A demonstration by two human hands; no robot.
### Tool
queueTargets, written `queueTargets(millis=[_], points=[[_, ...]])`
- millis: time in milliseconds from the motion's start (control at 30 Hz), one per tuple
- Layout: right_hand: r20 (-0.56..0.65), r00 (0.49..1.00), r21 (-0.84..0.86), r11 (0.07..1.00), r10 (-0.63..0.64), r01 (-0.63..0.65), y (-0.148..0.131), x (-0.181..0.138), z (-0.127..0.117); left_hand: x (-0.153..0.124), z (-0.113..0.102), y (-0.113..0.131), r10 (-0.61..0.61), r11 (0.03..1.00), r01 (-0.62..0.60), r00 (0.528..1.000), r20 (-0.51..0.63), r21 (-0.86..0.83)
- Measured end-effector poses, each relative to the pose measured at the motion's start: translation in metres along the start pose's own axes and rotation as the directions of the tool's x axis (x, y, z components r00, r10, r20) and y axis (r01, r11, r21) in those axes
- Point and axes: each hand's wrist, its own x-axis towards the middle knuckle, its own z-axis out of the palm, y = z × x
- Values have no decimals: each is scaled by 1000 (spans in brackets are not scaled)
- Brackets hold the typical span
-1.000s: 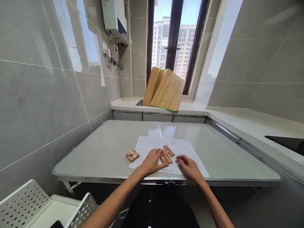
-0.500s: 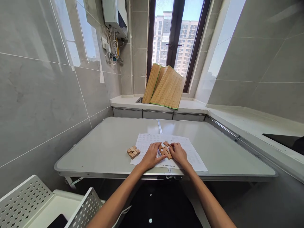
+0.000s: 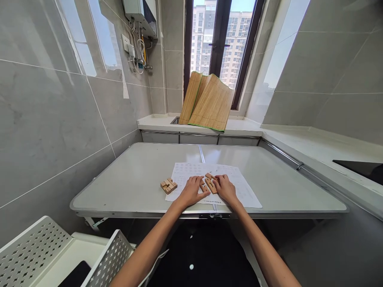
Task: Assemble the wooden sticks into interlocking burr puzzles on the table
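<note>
Several notched wooden puzzle pieces [image 3: 209,183] lie on a printed paper sheet [image 3: 239,187] near the front of a grey folding table [image 3: 140,175]. My left hand [image 3: 191,190] rests on the sheet with its fingertips against the left side of the pieces. My right hand [image 3: 225,188] touches their right side, fingers spread over them. A separate small cluster of wooden pieces [image 3: 168,185] sits on the table at the sheet's left edge, apart from both hands.
A folded bamboo mat [image 3: 209,103] leans against the window on the back counter [image 3: 239,129]. A dark cooktop [image 3: 362,169] is set in the right counter. A white perforated rack [image 3: 36,251] stands at lower left. A water heater [image 3: 140,14] hangs on the left wall.
My right hand moved left from the bare sheet onto the wooden pieces. My left hand stayed at their left side. The camera tilted slightly.
</note>
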Motion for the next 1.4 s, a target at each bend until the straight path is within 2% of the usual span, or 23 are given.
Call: queueTargets(millis=[167,467,600,733,967,1167,1300,1400], points=[[-8,1000,18,1000,-19,20,-1,-2,-2,0,1,0,32,1000,-32,999,-12,-2],[0,995,105,989,-102,101,-10,-7,-9,1,-4,8,65,998,-65,997,38,4],[17,995,179,979,-98,93,-13,-8,-12,1,-7,13,57,998,-57,997,54,0],[23,996,176,981,-91,86,-13,-7,-10,1,-8,17,41,999,-41,998,46,14],[-14,995,208,973,-97,97,-10,-5,-6,0,-7,22,78,995,-75,996,-37,62],[-41,996,319,944,-75,84,-11,-7,-9,-1,-10,21,0,1000,2,994,-107,16],[-53,998,383,922,-47,63,-12,-8,-10,-1,-10,21,-15,1000,15,996,-91,0],[-49,999,371,928,-17,34,-11,-8,-10,-2,-10,20,-12,1000,11,998,-63,-17]])
